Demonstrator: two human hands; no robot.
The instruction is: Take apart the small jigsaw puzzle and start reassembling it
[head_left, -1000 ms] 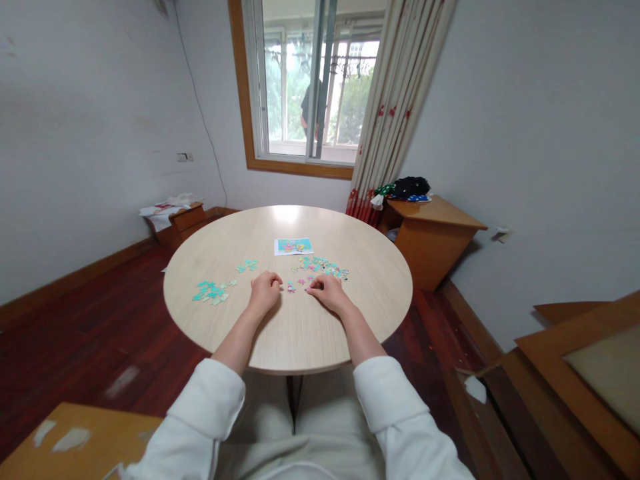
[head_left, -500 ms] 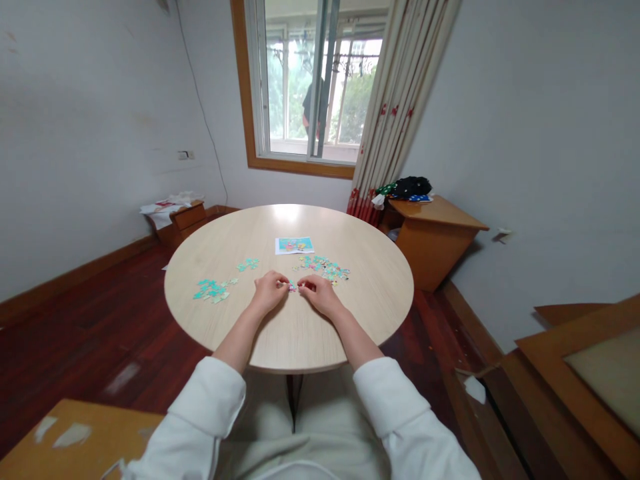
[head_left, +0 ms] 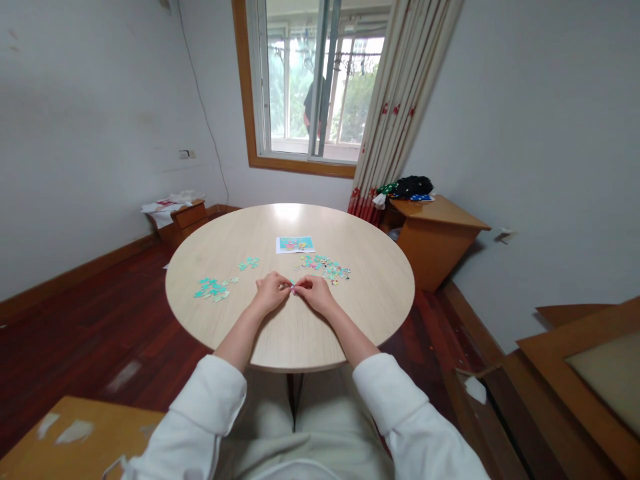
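Observation:
On a round light-wood table (head_left: 350, 313) my left hand (head_left: 271, 292) and my right hand (head_left: 311, 293) meet fingertip to fingertip near the middle. Both are closed in a pinch on small pink jigsaw pieces (head_left: 293, 287) held between them. A loose heap of teal and pink pieces (head_left: 325, 267) lies just beyond my right hand. Two smaller teal clusters (head_left: 213, 289) (head_left: 249, 264) lie to the left. A small reference picture (head_left: 295, 245) lies flat farther back.
A wooden side cabinet (head_left: 433, 240) with dark clothing on top stands right of the table by the curtain (head_left: 395, 107). A low box with papers (head_left: 175, 213) sits by the left wall. Wooden furniture edges show at the lower left and right.
My hands came together from a little apart. The right hand slid left, and both now pinch the pink pieces that lay between them.

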